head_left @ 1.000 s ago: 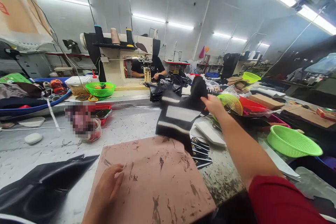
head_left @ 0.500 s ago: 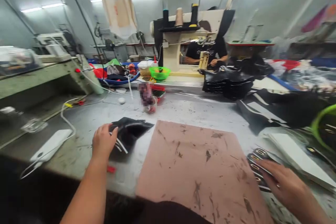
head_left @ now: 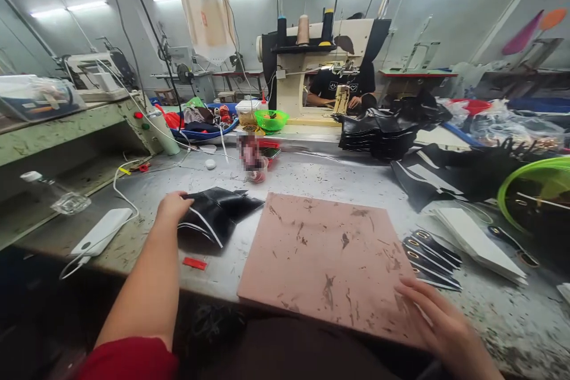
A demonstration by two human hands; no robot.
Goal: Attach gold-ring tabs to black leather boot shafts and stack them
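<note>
My left hand [head_left: 173, 209] is at the far left edge of a black leather piece [head_left: 214, 214] with white edging, its fingers closed on that edge and partly hidden. The piece bulges up from the table. Over the right edge of a brownish-pink board [head_left: 312, 261], my right hand [head_left: 439, 317] holds nothing, its fingers stretched out and slightly apart. Just beyond that hand, black strips with brass eyelets [head_left: 430, 258] lie fanned out beside the board. A small red piece [head_left: 195, 263] rests in front of the leather.
A white power bank [head_left: 101, 230] with a cable and a glass bottle [head_left: 66, 199] are on the left. White strips [head_left: 478, 243], scissors [head_left: 512, 243] and a green-rimmed basket [head_left: 534, 196] are on the right. Behind stands a sewing machine [head_left: 289, 89], with a person beyond it.
My right hand has left the eyelet strips and come nearer to the board's right edge. My left hand has shifted to the leather's far left edge, uncovering more of its white trim.
</note>
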